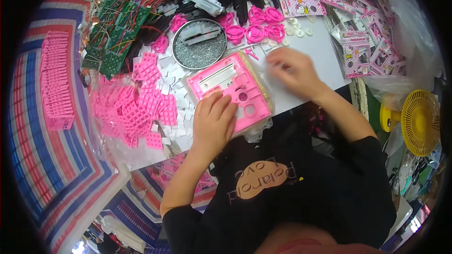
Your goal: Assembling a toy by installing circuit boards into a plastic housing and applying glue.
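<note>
A pink plastic casing (254,93) lies with its inside up on a padded, plastic-wrapped block (261,82) at the table's front. My left hand (212,120) rests over the casing's lower left part, fingers laid on its inner face, holding it against the block. To the right of the casing, my right hand (294,73) is raised over the white sheet, somewhat blurred, with its fingers curled together. Anything pinched in it is too small or hidden to make out. Beyond the casing stands a round metal dish (200,56) of small screws, with a grey and black part lying in it.
Pink keypads (136,108) heap at the left, beside green circuit boards (115,37) with wires. Pink rings (255,33), white discs (299,32) and black parts lie at the back. Printed pink cards (360,49) pile at the right, above a yellow fan (420,122).
</note>
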Demonstrator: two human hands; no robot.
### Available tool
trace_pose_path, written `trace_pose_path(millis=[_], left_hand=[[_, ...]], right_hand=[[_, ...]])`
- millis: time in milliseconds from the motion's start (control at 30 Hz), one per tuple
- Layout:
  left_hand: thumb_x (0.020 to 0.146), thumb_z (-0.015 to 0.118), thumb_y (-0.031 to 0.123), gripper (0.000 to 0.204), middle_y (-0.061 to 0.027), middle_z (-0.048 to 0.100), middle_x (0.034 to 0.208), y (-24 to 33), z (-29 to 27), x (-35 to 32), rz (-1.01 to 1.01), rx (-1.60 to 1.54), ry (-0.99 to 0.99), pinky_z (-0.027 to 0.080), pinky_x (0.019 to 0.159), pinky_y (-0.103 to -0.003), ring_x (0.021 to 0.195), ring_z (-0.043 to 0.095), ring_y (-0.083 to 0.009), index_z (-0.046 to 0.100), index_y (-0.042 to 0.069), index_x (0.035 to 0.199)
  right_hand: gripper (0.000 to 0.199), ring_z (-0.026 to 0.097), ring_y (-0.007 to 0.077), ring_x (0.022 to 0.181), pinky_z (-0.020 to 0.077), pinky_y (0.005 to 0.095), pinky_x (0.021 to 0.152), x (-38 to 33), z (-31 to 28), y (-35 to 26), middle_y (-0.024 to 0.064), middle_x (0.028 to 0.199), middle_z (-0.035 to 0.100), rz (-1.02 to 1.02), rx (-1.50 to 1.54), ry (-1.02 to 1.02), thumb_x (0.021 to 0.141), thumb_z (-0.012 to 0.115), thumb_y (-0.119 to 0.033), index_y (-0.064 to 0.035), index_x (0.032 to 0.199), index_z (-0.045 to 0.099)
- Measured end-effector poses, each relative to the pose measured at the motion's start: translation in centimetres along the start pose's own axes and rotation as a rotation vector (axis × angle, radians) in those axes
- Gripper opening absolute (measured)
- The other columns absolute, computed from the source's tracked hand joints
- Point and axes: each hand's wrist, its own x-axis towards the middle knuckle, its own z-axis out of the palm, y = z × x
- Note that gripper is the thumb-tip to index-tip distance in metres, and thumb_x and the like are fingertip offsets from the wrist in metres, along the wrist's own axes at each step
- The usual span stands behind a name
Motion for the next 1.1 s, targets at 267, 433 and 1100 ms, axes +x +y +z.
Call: trace_pose_path(millis=[267,433,1100], left_hand=[[0.073,0.074,0.009,0.035,-0.0108,0.061,0.121,-0.2,0.2,0.0,-0.034,-0.051,-0.015,0.041,0.100,-0.047,0.119,0.053,-0.0349,0.065,0.007,0.106],[0.077,0.071,0.003,0.032,-0.0127,0.062,0.116,0.7,-0.9,0.9,-0.058,-0.126,0.047,0.047,0.092,-0.042,0.110,0.058,-0.0338,0.065,0.006,0.108],[0.079,0.073,0.015,0.035,-0.0113,0.058,0.125,2.0,-1.0,-0.4,-0.159,0.005,0.075,0.038,0.102,-0.049,0.122,0.051,-0.0333,0.064,0.009,0.112]], right_hand=[[0.020,0.066,0.0309,0.072,0.0506,0.0418,0.064,1.6,-0.3,3.2,0.0113,0.077,0.067,0.034,-0.397,0.067,0.084,0.068,-0.022,-0.0055,0.093,0.062],[0.016,0.065,0.0313,0.069,0.0505,0.0424,0.063,0.8,-0.9,2.7,0.0124,0.080,0.068,0.146,-0.422,0.029,0.084,0.067,-0.016,-0.0032,0.089,0.059],[0.015,0.062,0.0278,0.087,0.0524,0.0366,0.072,-0.7,3.1,-5.6,0.0082,0.093,0.067,-0.379,-0.257,-0.068,0.078,0.073,-0.007,-0.0038,0.089,0.064]])
